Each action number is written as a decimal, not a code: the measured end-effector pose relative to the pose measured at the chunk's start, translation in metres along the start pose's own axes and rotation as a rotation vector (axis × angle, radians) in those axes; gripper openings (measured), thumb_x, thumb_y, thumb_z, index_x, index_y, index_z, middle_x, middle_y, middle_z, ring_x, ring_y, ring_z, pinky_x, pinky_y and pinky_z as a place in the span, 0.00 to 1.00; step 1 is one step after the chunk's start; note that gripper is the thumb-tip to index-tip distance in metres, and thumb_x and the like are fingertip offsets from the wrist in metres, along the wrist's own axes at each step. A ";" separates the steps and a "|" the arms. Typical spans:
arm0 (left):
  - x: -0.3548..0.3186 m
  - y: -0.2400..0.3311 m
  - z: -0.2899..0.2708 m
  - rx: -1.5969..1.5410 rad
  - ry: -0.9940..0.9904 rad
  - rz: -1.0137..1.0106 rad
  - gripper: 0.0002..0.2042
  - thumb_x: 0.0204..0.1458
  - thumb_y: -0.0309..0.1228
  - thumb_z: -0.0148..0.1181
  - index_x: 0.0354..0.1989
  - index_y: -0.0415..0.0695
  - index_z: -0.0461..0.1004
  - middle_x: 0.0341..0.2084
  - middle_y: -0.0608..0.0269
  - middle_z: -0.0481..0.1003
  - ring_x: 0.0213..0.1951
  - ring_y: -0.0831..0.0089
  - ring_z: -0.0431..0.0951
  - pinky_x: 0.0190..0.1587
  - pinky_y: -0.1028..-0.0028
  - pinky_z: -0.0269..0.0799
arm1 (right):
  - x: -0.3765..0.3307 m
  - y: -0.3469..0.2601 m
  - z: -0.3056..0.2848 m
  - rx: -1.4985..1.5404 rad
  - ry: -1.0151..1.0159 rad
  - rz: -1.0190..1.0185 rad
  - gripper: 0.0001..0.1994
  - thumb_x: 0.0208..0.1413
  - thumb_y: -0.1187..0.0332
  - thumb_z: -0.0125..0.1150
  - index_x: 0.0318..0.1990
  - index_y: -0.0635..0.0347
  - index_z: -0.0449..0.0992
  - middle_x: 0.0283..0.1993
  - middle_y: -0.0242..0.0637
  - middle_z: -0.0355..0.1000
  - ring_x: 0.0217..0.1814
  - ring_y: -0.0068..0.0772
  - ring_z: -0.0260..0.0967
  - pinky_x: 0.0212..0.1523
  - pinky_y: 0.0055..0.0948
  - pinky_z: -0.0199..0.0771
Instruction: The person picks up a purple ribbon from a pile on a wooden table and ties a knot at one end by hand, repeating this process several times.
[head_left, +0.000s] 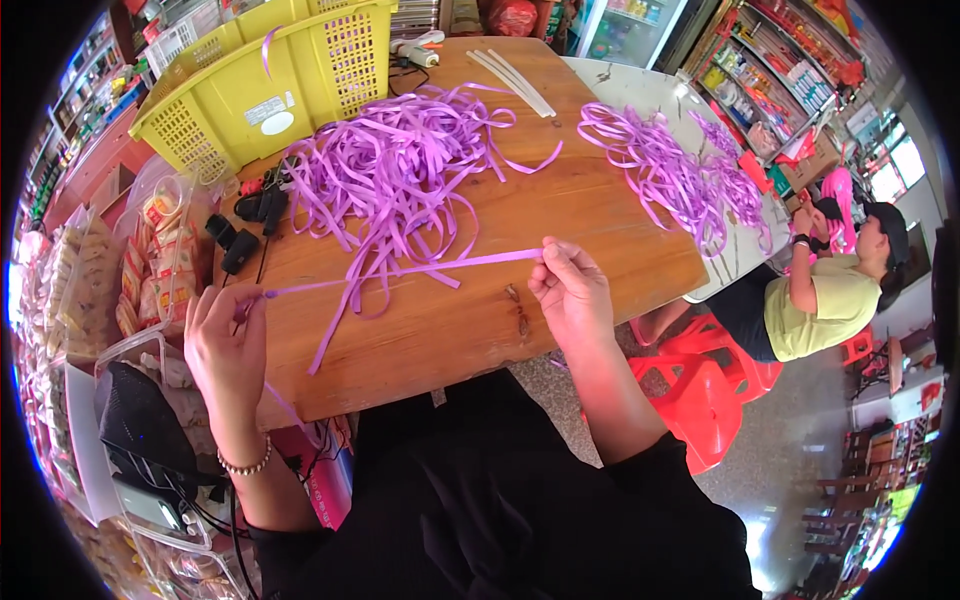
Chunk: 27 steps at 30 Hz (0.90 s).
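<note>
A purple ribbon [440,266] is stretched taut between my two hands over the front part of the wooden table. My left hand [226,335] pinches its left end, and a loose length hangs below that hand by the table's edge. The other end sits between the thumb and fingers of my right hand [570,290]. Just beyond the stretched strip lies a big tangled heap of purple ribbons [400,160], some strands trailing toward me. A second ribbon pile [670,165] rests on the white tabletop at the right.
A yellow plastic crate [290,85] stands at the back left. Glue guns [262,205] lie beside the heap, and pale glue sticks [510,80] lie farther back. Packaged snacks [165,260] fill bins at left. Red stools [690,390] and a seated person [830,290] are at right.
</note>
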<state>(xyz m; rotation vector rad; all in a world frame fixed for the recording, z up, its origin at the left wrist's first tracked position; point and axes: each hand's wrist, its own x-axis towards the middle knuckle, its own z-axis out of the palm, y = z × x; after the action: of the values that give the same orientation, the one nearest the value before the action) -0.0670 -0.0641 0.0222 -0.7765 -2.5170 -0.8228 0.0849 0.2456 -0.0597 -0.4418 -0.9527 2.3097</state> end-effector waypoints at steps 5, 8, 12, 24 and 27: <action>-0.016 0.013 0.038 0.057 0.045 0.302 0.23 0.42 0.25 0.64 0.51 0.39 0.73 0.53 0.49 0.69 0.54 0.53 0.68 0.57 0.59 0.62 | -0.035 0.007 0.040 -0.672 -0.187 -0.051 0.06 0.55 0.75 0.61 0.40 0.64 0.78 0.34 0.33 0.73 0.33 0.19 0.70 0.35 0.19 0.69; -0.034 0.070 0.062 -0.714 -0.321 0.212 0.21 0.49 0.25 0.62 0.54 0.37 0.70 0.49 0.46 0.71 0.53 0.55 0.70 0.56 0.64 0.65 | -0.051 0.019 0.060 -0.860 -0.404 -0.274 0.05 0.55 0.74 0.62 0.38 0.66 0.79 0.32 0.31 0.74 0.32 0.15 0.68 0.32 0.16 0.67; -0.040 0.082 0.072 -1.152 -0.664 -0.300 0.16 0.57 0.26 0.56 0.53 0.35 0.70 0.36 0.59 0.76 0.40 0.73 0.76 0.45 0.76 0.71 | -0.055 0.020 0.068 -0.644 -0.364 -0.099 0.05 0.57 0.76 0.59 0.39 0.67 0.78 0.33 0.30 0.74 0.33 0.15 0.68 0.33 0.16 0.67; -0.044 0.072 0.079 -0.993 -0.431 -0.280 0.07 0.54 0.26 0.60 0.31 0.34 0.77 0.17 0.73 0.70 0.21 0.88 0.63 0.22 0.82 0.58 | -0.054 -0.012 0.073 -1.220 -0.462 -0.593 0.09 0.50 0.78 0.64 0.40 0.63 0.79 0.32 0.32 0.73 0.31 0.21 0.69 0.31 0.20 0.68; -0.042 0.080 0.073 -0.920 -0.416 -0.238 0.07 0.53 0.26 0.60 0.30 0.34 0.77 0.16 0.72 0.70 0.20 0.88 0.62 0.21 0.82 0.58 | -0.058 -0.009 0.083 -1.403 -0.572 -0.740 0.11 0.44 0.79 0.67 0.38 0.60 0.79 0.29 0.34 0.69 0.30 0.31 0.70 0.29 0.27 0.70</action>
<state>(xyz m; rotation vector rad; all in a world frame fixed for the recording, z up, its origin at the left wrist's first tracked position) 0.0010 0.0193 -0.0206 -0.9876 -2.5338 -2.1691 0.0916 0.1705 0.0081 0.1120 -2.4246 0.8008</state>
